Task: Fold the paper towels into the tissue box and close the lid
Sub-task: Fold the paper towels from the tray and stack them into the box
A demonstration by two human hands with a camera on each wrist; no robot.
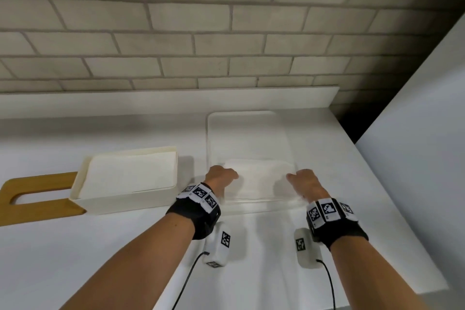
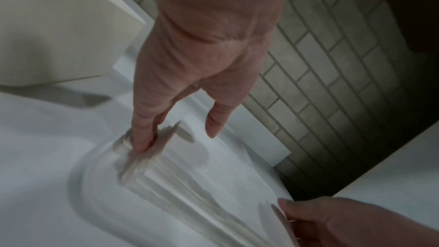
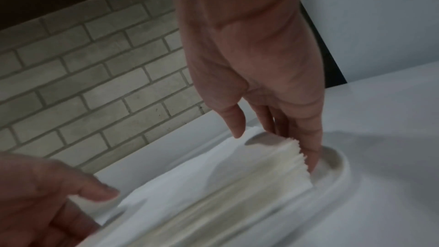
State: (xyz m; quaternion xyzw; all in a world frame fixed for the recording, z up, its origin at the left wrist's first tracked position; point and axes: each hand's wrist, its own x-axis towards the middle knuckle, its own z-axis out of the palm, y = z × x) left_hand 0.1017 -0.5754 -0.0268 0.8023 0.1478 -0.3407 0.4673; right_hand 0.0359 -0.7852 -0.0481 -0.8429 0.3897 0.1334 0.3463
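In front of me runs a wall of pale grey-beige bricks [image 1: 201,20] laid in staggered rows with lighter mortar lines. Below it stands a white table [image 1: 75,246], smooth and matte, with a low raised white lip [image 1: 176,98] along its back edge where it meets the bricks. On my right rises a plain white panel [image 1: 422,133], and between it and the bricks sits a dark, shadowed gap [image 1: 352,118]. The light is soft and casts faint shadows on the table.
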